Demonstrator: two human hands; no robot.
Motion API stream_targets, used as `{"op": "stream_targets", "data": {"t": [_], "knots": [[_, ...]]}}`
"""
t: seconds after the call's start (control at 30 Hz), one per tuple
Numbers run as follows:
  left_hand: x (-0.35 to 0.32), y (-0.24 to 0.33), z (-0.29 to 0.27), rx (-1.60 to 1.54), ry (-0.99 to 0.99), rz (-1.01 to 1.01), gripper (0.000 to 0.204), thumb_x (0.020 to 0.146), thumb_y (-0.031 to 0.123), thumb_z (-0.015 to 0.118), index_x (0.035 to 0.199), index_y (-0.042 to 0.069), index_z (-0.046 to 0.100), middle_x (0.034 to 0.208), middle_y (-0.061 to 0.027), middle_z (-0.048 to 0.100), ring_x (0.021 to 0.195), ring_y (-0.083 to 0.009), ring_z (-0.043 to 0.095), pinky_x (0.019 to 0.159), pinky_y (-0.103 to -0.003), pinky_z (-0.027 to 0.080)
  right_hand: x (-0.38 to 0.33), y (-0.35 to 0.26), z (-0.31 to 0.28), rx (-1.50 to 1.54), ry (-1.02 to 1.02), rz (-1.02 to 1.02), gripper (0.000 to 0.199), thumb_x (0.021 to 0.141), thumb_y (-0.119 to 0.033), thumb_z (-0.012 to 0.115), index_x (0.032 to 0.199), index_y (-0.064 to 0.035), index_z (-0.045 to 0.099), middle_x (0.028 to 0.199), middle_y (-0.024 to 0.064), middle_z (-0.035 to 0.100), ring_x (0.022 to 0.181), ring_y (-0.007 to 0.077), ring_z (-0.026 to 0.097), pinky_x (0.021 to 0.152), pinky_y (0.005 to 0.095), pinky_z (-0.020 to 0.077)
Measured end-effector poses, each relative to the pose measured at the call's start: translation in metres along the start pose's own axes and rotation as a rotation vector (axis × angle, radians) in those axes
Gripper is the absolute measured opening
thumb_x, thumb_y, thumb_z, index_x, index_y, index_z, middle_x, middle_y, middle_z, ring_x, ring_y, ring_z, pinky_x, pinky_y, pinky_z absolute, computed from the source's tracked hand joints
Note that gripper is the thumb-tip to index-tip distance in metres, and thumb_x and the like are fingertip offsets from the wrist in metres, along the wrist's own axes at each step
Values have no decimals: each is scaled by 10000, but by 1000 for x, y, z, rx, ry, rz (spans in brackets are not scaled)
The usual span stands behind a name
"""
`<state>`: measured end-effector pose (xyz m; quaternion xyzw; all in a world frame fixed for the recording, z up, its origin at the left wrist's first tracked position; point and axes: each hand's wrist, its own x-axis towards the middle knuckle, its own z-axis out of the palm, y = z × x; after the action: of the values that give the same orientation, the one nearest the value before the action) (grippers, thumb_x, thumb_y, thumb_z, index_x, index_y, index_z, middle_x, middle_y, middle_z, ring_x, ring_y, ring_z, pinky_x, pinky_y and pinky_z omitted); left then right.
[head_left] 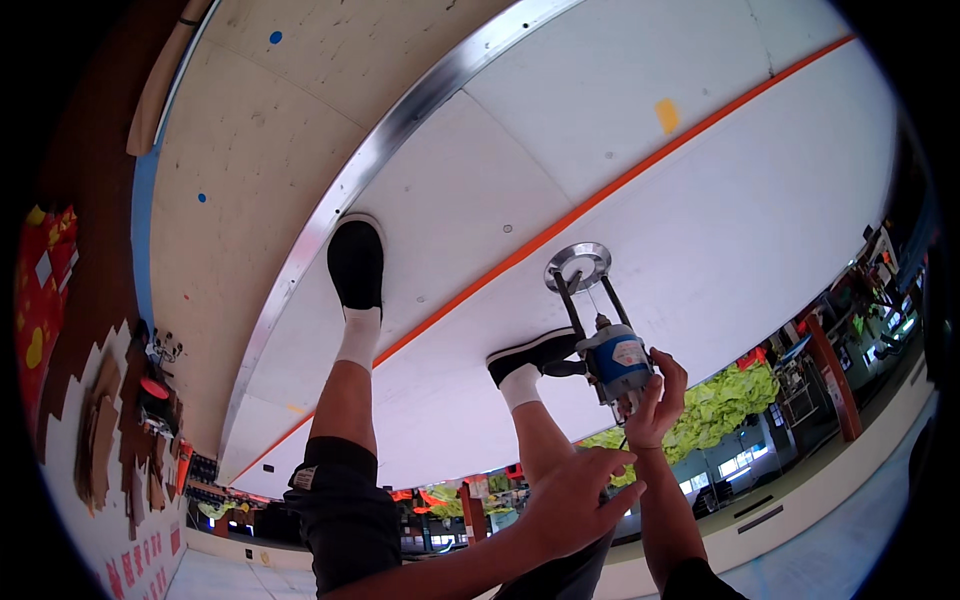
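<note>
A handheld router (617, 362) with a blue-banded grey motor body stands on the white board (480, 170). Its round metal base ring (577, 268) lies on the surface, and two dark posts join the ring to the motor. My right hand (660, 402) is closed round the motor's near end, fingers bent along its right side. Just below that end is my left hand (580, 498), its thumb and forefinger apart near a thin dark cord; its other fingers are partly hidden. A dark side knob (563, 368) sticks out to the router's left, beside my shoe.
My feet in black shoes (357, 262) stand on the board, either side of an orange stripe (560, 228). A curved metal strip (370, 160) borders a tan wooden panel (270, 130). Yellow-green crumpled material (735, 400) lies beyond at right; cardboard pieces (100, 440) at far left.
</note>
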<state>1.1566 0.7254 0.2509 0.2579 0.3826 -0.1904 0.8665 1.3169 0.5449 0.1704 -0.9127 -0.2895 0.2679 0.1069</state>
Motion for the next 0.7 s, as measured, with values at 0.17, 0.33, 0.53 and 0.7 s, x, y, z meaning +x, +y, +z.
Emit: {"op": "stream_targets", "data": {"t": [0.17, 0.33, 0.53, 0.7], "knots": [[7, -5, 6, 112, -15, -24, 424, 1010, 343, 717, 1316, 66, 616, 1086, -100, 696, 989, -223, 711, 888, -351, 568, 2, -2, 3, 17, 37, -10, 403, 1064, -299, 512, 1208, 31, 692, 1165, 205, 682, 1112, 338, 643, 986, 434, 493], [11, -20, 15, 169, 33, 1, 389, 1014, 318, 709, 1305, 73, 629, 1083, -106, 709, 1006, -235, 733, 888, -344, 573, 6, -4, 1, 25, 55, -4, 354, 1020, -259, 571, 1187, 30, 689, 1131, 204, 695, 1061, 382, 623, 931, 461, 498], [10, -42, 12, 189, 58, -23, 409, 1004, 359, 711, 1281, 67, 638, 1096, -106, 706, 987, -251, 730, 873, -363, 572, 3, -5, -4, 22, 100, -42, 310, 1002, -226, 593, 1165, 17, 697, 1126, 196, 706, 1024, 381, 637, 919, 456, 506], [0, -54, 11, 242, 56, -8, 373, 999, 338, 723, 1249, 68, 664, 1079, -90, 700, 984, -220, 723, 874, -343, 569, 2, -2, -4, 13, 114, -39, 289, 990, -210, 604, 1148, 9, 705, 1121, 187, 711, 1023, 373, 643, 909, 446, 517]]}}
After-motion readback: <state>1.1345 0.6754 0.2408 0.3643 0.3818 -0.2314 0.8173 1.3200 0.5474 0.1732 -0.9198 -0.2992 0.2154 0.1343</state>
